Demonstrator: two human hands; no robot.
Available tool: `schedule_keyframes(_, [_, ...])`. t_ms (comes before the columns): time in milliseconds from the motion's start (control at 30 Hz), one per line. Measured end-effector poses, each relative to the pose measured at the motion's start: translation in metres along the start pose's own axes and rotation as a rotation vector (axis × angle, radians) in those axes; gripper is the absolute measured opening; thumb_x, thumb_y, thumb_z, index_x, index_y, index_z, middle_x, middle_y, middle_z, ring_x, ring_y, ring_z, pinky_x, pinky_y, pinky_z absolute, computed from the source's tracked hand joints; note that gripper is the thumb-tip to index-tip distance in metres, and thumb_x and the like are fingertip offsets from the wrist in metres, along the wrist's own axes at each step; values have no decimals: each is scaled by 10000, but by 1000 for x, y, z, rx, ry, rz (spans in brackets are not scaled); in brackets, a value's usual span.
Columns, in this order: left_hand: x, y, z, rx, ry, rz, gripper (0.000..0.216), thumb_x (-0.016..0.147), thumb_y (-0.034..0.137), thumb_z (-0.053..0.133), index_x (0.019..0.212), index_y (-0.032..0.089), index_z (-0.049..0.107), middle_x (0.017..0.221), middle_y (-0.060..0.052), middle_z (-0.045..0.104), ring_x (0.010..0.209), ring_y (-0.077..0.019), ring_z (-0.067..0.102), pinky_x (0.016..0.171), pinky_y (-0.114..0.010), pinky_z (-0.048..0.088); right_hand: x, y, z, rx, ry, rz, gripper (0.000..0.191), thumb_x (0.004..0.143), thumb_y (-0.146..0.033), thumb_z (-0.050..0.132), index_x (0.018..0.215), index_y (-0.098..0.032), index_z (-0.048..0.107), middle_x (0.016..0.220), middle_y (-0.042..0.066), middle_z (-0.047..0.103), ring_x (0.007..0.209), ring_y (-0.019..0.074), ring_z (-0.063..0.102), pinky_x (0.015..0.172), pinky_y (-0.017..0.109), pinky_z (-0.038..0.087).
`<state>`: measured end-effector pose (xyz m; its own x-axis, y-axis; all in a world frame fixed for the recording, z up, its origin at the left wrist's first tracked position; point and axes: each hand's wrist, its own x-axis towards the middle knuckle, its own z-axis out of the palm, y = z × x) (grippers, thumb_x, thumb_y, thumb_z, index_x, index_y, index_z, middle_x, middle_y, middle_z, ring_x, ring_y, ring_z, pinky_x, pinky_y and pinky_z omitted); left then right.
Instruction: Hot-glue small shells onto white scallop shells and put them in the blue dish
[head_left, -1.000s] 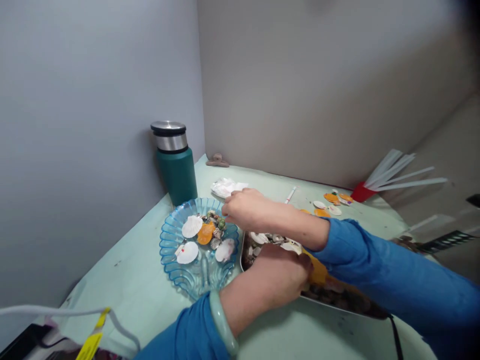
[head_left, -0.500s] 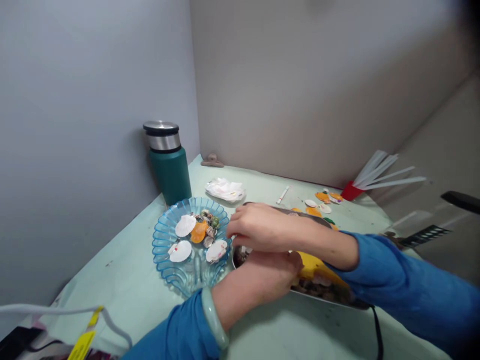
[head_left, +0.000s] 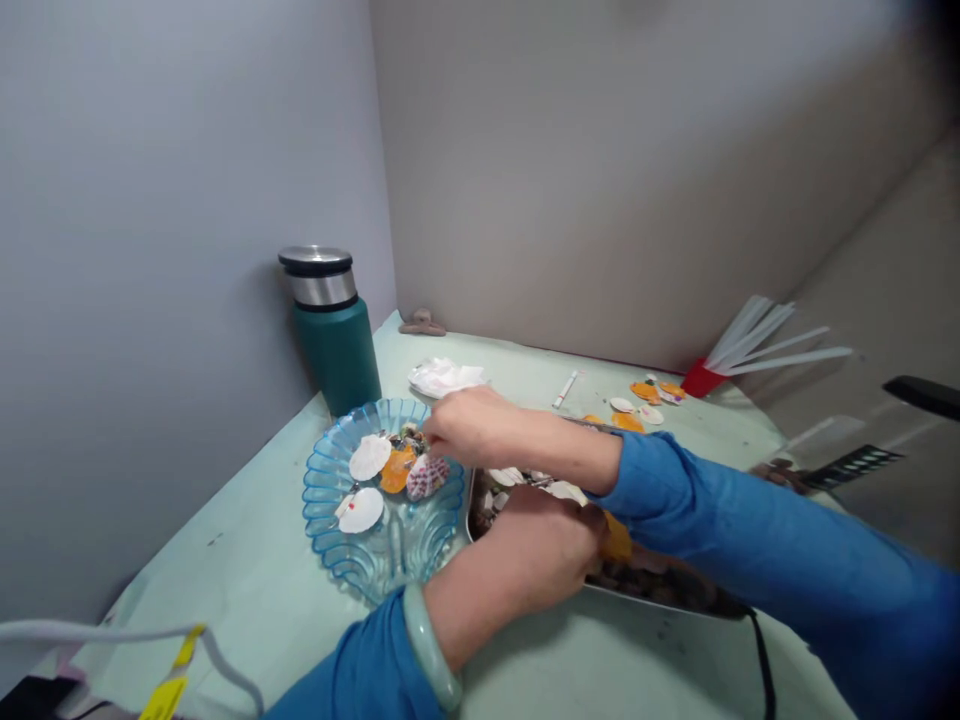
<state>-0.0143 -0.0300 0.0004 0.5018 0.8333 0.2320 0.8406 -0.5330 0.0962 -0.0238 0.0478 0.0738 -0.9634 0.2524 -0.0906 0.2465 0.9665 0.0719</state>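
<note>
My right hand (head_left: 469, 425) reaches over the blue scalloped glass plate (head_left: 322, 520), its fingertips pinched together at a purple-and-white patterned seashell (head_left: 427, 477). Beside that seashell lie an orange seashell (head_left: 396, 470), two white seashells (head_left: 370, 457) and several small snail shells, partly hidden by my fingers. My left hand (head_left: 536, 540), below a pale green bangle (head_left: 431, 645), rests over the metal tray (head_left: 472, 500) of shells with its fingers curled down and mostly hidden. Something yellow-orange (head_left: 618, 540) shows right beside it, partly covered by my right sleeve.
A green bottle (head_left: 337, 350) stands behind the plate, near crumpled white tissue (head_left: 446, 378). Several loose shells (head_left: 628, 422) lie behind the tray. A red cup (head_left: 703, 378) holds white sticks at the right. A white cable (head_left: 97, 632) crosses the lower left.
My right hand has moved left from the tray's edge over the plate. The patterned seashell now shows at its fingertips, and the white shell at the plate's right is no longer visible.
</note>
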Motion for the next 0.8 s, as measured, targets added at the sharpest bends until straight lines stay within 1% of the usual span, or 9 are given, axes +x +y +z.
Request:
schedule_keyframes(67, [1, 0, 0, 18, 3, 13, 210, 871, 234, 448, 889, 152, 640, 776, -92, 684, 639, -221, 645, 548, -334, 498, -7, 9, -4, 9, 69, 56, 183, 848, -239, 547, 902, -189, 714, 890, 74, 715, 778, 197, 613, 553, 262, 317])
schedule_keyframes(133, [1, 0, 2, 34, 28, 8, 217, 868, 230, 431, 822, 154, 630, 695, -87, 673, 585, -224, 638, 510, -323, 475, -23, 18, -6, 40, 112, 86, 183, 867, -277, 544, 947, -221, 699, 895, 39, 715, 784, 174, 611, 578, 249, 328])
schedule_keyframes(233, [1, 0, 6, 21, 74, 29, 214, 873, 233, 425, 823, 159, 619, 702, -78, 683, 592, -227, 649, 497, -302, 458, -63, 33, -5, 153, 200, 144, 173, 876, -243, 543, 900, -192, 707, 855, 36, 715, 743, 151, 605, 611, 236, 346])
schedule_keyframes(333, [2, -2, 8, -36, 96, -6, 255, 896, 239, 392, 798, 163, 615, 700, -70, 696, 586, -221, 655, 502, -294, 445, -116, 46, 2, 241, 251, 204, 183, 892, -257, 532, 939, -185, 694, 850, 34, 706, 717, 141, 594, 626, 232, 363])
schedule_keyframes(433, [4, -9, 4, -132, 197, -230, 258, 917, 251, 372, 841, 186, 609, 737, -49, 706, 659, -206, 671, 573, -280, 450, -170, 50, 15, 305, 224, 363, 209, 908, -309, 506, 937, -194, 678, 790, 24, 688, 677, 145, 586, 616, 238, 382])
schedule_keyframes(533, [6, -22, -3, -195, 303, -413, 204, 885, 193, 409, 951, 197, 602, 812, -44, 712, 735, -191, 672, 650, -270, 451, -212, 42, 32, 317, 115, 495, 200, 877, -358, 547, 923, -202, 663, 796, 31, 679, 713, 178, 595, 630, 262, 415])
schedule_keyframes(633, [7, -32, -8, -218, 332, -526, 233, 865, 175, 404, 990, 196, 599, 823, -45, 711, 750, -199, 665, 672, -284, 450, -234, 30, 52, 300, 88, 542, 261, 836, -372, 607, 1045, -218, 637, 922, 58, 681, 864, 232, 605, 707, 306, 449])
schedule_keyframes(667, [7, -34, -9, -219, 340, -527, 238, 854, 162, 403, 972, 197, 607, 841, -45, 709, 763, -198, 660, 687, -286, 450, -236, 27, 58, 299, 91, 548, 304, 819, -353, 631, 1092, -220, 618, 960, 65, 679, 890, 241, 604, 738, 322, 455])
schedule_keyframes(800, [7, -37, -10, -208, 319, -518, 244, 799, 106, 402, 776, 201, 625, 847, -40, 692, 776, -193, 639, 719, -293, 447, -232, 22, 77, 273, 107, 548, 368, 820, -301, 630, 1174, -225, 564, 1044, 91, 662, 961, 264, 592, 814, 378, 454])
